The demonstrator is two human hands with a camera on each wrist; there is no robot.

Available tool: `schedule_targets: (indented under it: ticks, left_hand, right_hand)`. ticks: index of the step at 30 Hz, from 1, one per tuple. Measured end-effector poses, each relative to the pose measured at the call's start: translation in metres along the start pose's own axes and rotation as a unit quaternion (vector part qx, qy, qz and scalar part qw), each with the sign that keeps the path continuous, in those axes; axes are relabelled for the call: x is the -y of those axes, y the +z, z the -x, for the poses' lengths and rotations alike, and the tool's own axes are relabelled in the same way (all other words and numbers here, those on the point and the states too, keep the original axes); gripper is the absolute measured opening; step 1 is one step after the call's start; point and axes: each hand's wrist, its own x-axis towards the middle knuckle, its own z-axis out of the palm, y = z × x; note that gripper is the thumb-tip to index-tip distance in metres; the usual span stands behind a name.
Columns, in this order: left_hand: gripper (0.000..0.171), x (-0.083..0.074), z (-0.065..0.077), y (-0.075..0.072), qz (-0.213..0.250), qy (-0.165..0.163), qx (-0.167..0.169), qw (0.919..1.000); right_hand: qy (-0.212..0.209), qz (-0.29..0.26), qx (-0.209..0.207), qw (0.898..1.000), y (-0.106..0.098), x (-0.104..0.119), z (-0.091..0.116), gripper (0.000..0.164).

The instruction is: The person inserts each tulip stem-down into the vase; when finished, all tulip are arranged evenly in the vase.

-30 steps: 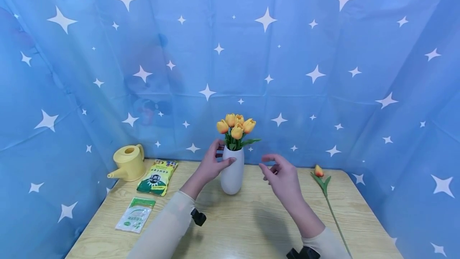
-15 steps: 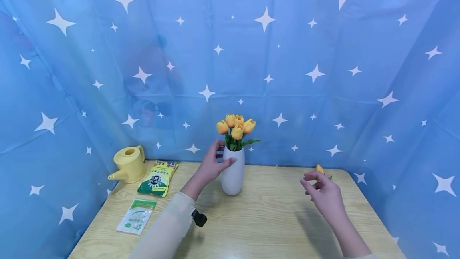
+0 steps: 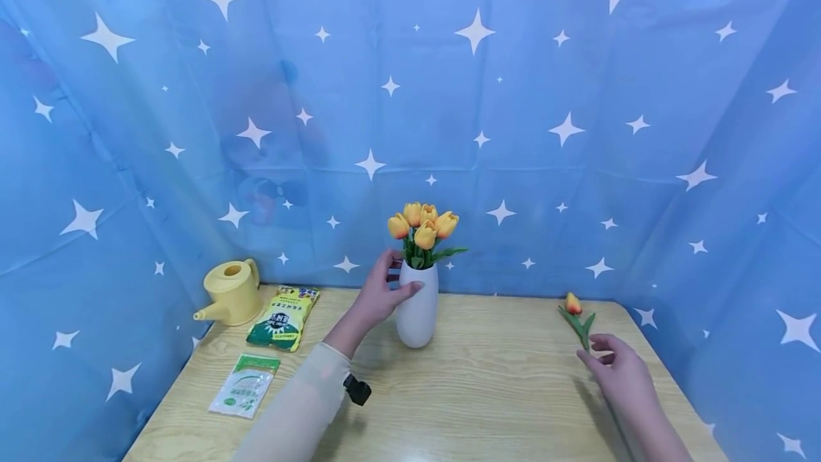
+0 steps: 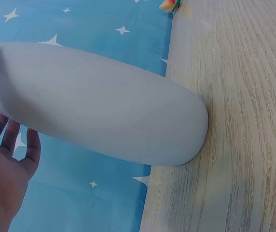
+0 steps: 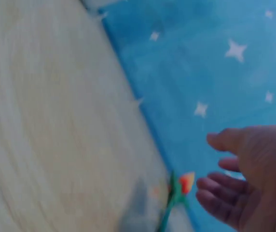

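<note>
A white vase (image 3: pixel 417 316) stands upright on the table, with several yellow-orange tulips (image 3: pixel 425 234) and green leaves in its mouth. My left hand (image 3: pixel 380 292) grips the vase near its rim, thumb on the front and fingers round the far side; the left wrist view shows the vase's smooth body (image 4: pixel 99 104) and base on the wood. One more tulip (image 3: pixel 573 304) lies on the right side of the table. Over its stem is my right hand (image 3: pixel 621 375), thumb and fingers apart. In the blurred right wrist view that hand (image 5: pixel 246 179) holds nothing.
On the left of the wooden table (image 3: pixel 500 391) stand a yellow watering can (image 3: pixel 232 294) and, beside it, a yellow-green packet (image 3: pixel 282 319). A smaller white-green packet (image 3: pixel 244 385) lies in front. A blue starry curtain (image 3: pixel 410 105) closes off the back and sides.
My right hand has moved from beside the vase to the right, then down toward the stem of the lying tulip. The left hand has stayed on the vase.
</note>
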Motion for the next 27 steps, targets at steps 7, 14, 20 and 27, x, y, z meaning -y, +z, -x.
schedule_targets:
  ticks: [7,14,20,27]
  left_hand:
    - [0.057,-0.003,0.000,0.001,0.002,0.003,-0.001,1.0000]
    - [0.056,-0.003,-0.001,0.000,0.005,0.006,-0.001,1.0000]
    - [0.057,-0.001,0.000,0.002,0.003,0.003,0.002,1.0000]
    - [0.059,-0.003,0.002,0.001,0.003,0.000,-0.004,1.0000]
  right_hand:
    - [0.030,0.048,0.040,0.998,-0.003,-0.035,-0.012,0.074]
    - [0.019,0.050,0.033,0.998,0.002,-0.052,-0.018,0.068]
    - [0.012,0.038,0.039,0.998,0.007,-0.057,-0.018,0.057]
    - [0.006,0.011,0.036,0.999,0.008,-0.048,-0.018,0.051]
